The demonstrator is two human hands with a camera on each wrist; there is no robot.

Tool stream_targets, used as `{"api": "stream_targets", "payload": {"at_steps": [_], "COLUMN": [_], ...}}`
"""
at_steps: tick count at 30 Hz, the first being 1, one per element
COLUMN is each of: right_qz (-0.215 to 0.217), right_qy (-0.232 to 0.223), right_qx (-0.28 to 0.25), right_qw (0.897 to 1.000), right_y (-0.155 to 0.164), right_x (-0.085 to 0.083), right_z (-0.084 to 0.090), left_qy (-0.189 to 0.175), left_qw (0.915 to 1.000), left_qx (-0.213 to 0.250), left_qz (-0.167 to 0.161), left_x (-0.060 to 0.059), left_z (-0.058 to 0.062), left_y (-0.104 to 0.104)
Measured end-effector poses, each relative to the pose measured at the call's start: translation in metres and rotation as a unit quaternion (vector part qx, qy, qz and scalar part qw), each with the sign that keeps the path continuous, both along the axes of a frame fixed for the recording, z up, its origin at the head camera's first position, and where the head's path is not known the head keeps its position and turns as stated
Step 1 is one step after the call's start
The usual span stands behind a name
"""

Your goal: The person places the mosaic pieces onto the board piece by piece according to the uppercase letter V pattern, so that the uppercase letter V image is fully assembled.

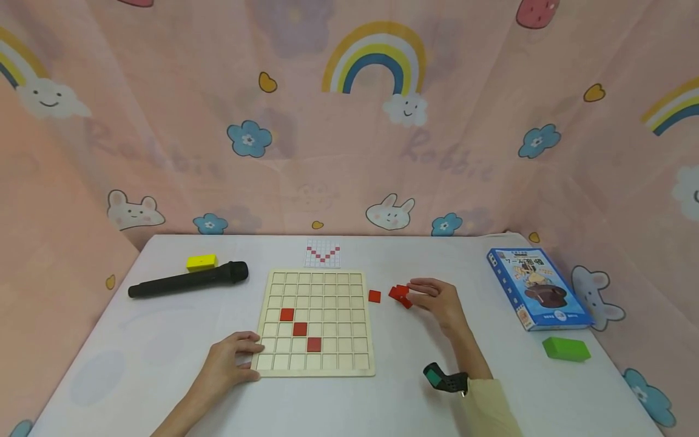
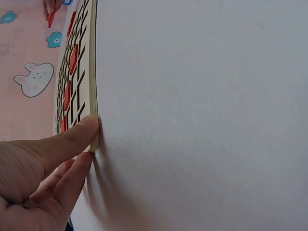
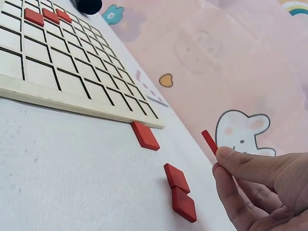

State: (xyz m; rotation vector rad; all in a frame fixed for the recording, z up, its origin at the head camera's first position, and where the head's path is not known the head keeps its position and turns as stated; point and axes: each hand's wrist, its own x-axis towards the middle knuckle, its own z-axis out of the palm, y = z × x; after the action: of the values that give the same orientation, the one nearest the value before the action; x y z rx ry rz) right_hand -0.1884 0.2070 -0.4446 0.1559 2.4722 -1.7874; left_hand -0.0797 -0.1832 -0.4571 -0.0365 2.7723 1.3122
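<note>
A pale wooden grid board (image 1: pixel 317 373) lies on the white table, with three red square tiles set in its cells in a diagonal line. My left hand (image 1: pixel 229 361) grips the board's near left corner, thumb and fingers at its edge in the left wrist view. Above the table to the right of the board, my right hand (image 1: pixel 443 304) pinches a red tile (image 3: pixel 209 141) between thumb and fingers. Below it, two loose red tiles (image 3: pixel 184 204) lie touching each other. Another single red tile (image 1: pixel 374 296) lies close to the board's right edge.
Behind the board lies a small pattern card (image 1: pixel 322 262) with a red V of squares. A black microphone (image 1: pixel 188 281) and a yellow block (image 1: pixel 201 262) are at the left. A blue box (image 1: pixel 540 291) and a green block (image 1: pixel 566 349) are at the right.
</note>
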Motion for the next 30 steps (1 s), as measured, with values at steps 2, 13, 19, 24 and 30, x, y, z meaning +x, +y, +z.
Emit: {"api": "stream_targets", "payload": {"at_steps": [2,13,19,24,30], "right_qz": [0.002,-0.008,-0.002,0.004,0.009], "right_qy": [0.008,-0.004,0.007,0.007,0.005], "right_qx": [0.003,0.006,-0.021,-0.039,-0.044], "right_qw": [1.0,1.0,1.0,0.999,0.999], "right_y": [-0.004,-0.026,-0.04,-0.052,-0.068], "right_x": [0.0,-0.006,-0.006,-0.008,-0.011], "right_z": [-0.001,-0.006,-0.004,-0.005,-0.006], "left_qy": [0.002,0.009,0.009,0.007,0.006], "left_qw": [1.0,1.0,0.9999,1.0,1.0], "left_qx": [0.0,-0.001,0.01,0.003,0.0], "left_qz": [-0.001,-0.002,0.0,-0.001,-0.003], "left_x": [0.0,0.001,0.001,0.001,0.0], "left_z": [0.0,-0.001,-0.003,-0.002,-0.002], "left_y": [0.0,0.0,0.0,-0.001,-0.001]}}
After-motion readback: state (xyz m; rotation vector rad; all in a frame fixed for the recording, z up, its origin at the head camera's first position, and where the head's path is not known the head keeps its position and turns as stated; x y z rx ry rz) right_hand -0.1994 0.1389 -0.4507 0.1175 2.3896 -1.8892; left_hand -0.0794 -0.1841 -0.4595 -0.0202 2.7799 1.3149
